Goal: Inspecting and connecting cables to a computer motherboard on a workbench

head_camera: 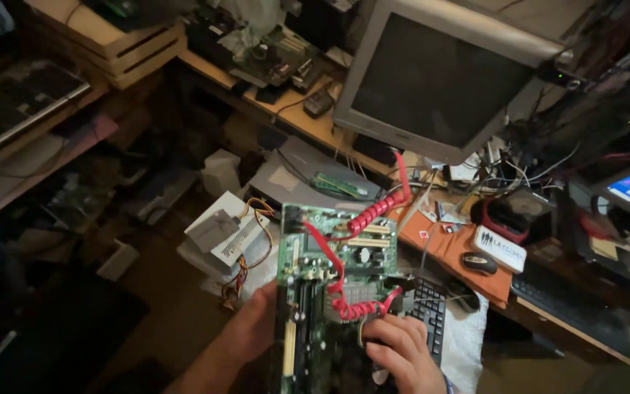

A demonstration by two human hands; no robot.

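While the head camera looks down, the left hand (253,328) is closed on the left edge of a green circuit board (329,292), with the fingers hidden behind the board and the thumb side toward the camera. The right hand (402,354) lies on the lower right part of the same board; its fingers (388,332) are curled, and they seem to pinch the lower end of a red coiled cable (362,219), though I cannot tell exactly how firm the hold is. This cable goes from the right hand up across the board and continues toward the grey monitor (439,80) at the back. The board is held upright and a little tilted, above the front edge of the desk (475,263), in the lower middle of the view. Just beside the right hand there is a black keyboard (428,310). To the left of the board a grey power supply box (227,233) with coloured wires rests lower down. On the desk, right of the board, a dark mouse (479,263) lies on an orange surface.
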